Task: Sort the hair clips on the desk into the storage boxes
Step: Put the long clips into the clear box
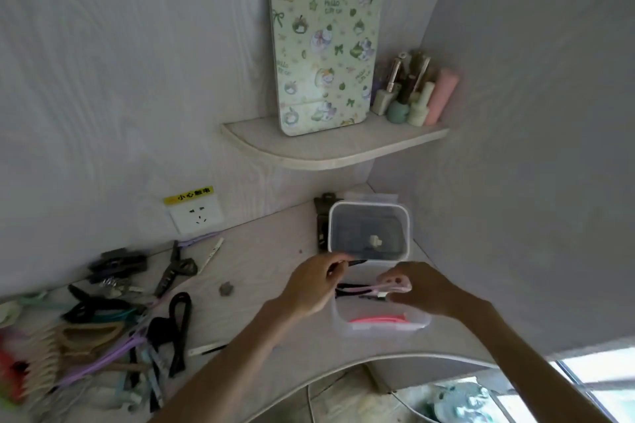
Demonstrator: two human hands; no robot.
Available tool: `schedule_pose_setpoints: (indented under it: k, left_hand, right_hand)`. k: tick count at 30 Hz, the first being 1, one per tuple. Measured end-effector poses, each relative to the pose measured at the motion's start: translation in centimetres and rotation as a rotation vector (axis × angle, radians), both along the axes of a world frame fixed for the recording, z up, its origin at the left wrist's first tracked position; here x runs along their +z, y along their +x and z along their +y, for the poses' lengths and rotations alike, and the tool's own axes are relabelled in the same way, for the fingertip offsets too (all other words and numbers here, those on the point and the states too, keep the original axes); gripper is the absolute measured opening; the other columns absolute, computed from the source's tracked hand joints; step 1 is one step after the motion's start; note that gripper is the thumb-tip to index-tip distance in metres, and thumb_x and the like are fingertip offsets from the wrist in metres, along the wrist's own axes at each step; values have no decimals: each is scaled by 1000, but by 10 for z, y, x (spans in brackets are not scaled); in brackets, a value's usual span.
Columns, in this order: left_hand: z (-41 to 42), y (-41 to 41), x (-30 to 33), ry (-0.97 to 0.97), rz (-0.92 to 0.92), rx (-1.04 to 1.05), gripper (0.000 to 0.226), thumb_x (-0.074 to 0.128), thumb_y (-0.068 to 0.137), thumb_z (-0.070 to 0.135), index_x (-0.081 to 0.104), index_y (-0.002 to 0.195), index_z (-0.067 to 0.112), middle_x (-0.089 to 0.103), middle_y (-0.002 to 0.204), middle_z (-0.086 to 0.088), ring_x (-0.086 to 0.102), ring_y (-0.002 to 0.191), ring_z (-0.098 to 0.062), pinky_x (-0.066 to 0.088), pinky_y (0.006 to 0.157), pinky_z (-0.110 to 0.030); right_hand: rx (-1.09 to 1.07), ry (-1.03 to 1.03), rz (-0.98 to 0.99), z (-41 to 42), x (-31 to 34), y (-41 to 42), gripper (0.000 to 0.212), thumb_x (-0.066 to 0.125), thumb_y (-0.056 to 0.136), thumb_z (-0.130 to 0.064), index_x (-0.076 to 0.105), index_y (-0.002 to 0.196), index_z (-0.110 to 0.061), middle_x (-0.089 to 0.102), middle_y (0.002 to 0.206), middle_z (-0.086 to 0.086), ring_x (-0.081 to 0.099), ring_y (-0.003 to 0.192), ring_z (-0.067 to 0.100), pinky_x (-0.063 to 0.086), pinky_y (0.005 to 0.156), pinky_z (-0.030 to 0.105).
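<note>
The right hand (421, 288) has its fingers curled around a pale pink hair clip (395, 285), pinching it at the tip so that the clip points left, level with the rim of the near clear plastic storage box (381, 328). Just to the left, the left hand (314, 280) pinches the end of a thin dark hair clip (355, 262) between thumb and curled fingers, holding it over the far edge of the same box. Between the two hands, inside the box, lie some black clips (350, 289), and nearer the person, below the right hand, a bright pink clip (378, 320) rests against the box's front wall. Directly beyond both hands stands a second clear plastic storage box (369, 228) with a dark interior and a small cream-coloured piece (374, 240) inside; whether the two boxes touch cannot be told. Both boxes sit on the pale wood-grain desk (261, 271). Well to the left of the left hand, a blurred jumble of loose hair clips (103, 319) in black, lilac, beige and teal lies spread over the desk, with a small grey star-shaped piece (226, 289) lying apart between the heap and the hands. On the wall beyond the heap is a white socket with a yellow label (194, 213). Above and beyond the hands, a corner shelf (330, 151) carries an upright green patterned panel (324, 45) and, to its right, a cluster of cosmetic bottles (415, 89).
</note>
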State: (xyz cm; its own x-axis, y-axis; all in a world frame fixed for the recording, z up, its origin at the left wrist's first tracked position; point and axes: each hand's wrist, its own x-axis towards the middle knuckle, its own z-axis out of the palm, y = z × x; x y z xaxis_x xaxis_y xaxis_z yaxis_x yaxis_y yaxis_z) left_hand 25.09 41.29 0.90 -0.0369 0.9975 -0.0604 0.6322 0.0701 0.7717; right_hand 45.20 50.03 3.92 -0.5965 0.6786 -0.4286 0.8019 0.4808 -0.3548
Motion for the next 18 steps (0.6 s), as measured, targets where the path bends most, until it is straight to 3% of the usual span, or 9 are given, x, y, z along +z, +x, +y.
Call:
schedule_pose_setpoints:
  k: [3, 5, 7, 10, 14, 18]
  left_hand:
    - [12, 23, -5, -57, 4, -120, 36, 40, 99, 19, 48, 134, 21, 59, 127, -5, 56, 112, -22, 42, 87, -26]
    - [13, 27, -8, -78, 74, -201, 44, 43, 98, 25, 38, 141, 24, 52, 137, -1, 49, 124, -19, 41, 100, -29]
    - [6, 20, -7, -48, 133, -175, 45, 46, 97, 27, 39, 141, 24, 45, 144, 4, 39, 132, -13, 30, 108, -25]
    - [-17, -9, -10, 15, 124, 5, 34, 46, 97, 22, 52, 131, 23, 53, 135, 8, 45, 125, -9, 29, 102, -18]
    - [-61, -70, -30, 11, 270, 363, 25, 50, 93, 17, 62, 114, 23, 64, 116, 10, 56, 108, -11, 43, 94, -27]
    - [-105, -119, -45, -50, 509, 537, 28, 71, 68, 0, 68, 89, 19, 70, 89, 2, 66, 85, -21, 53, 72, -32]
  right_hand:
    - [-48, -2, -13, 1, -4, 15, 44, 68, 82, -29, 54, 124, -29, 54, 130, -10, 51, 114, 7, 39, 101, 23]
    - [-86, -6, 35, 3, -2, 20, 38, 67, 83, -27, 57, 119, -31, 59, 123, -8, 55, 101, 4, 44, 92, 21]
    - [-105, 10, 71, 3, 3, 20, 27, 64, 85, -27, 59, 109, -37, 65, 110, -10, 59, 91, 3, 49, 87, 23]
    - [-134, 54, 190, -2, 8, 1, 20, 60, 88, -23, 60, 99, -38, 64, 94, -14, 59, 83, 0, 47, 79, 18]
    - [36, 59, 275, -14, 2, -66, 20, 54, 91, -19, 65, 108, -23, 63, 99, -11, 60, 91, 9, 41, 73, 10]
    - [287, 67, 281, -30, -22, -153, 26, 46, 94, -19, 60, 116, -22, 60, 120, 0, 54, 109, 16, 41, 91, 25]
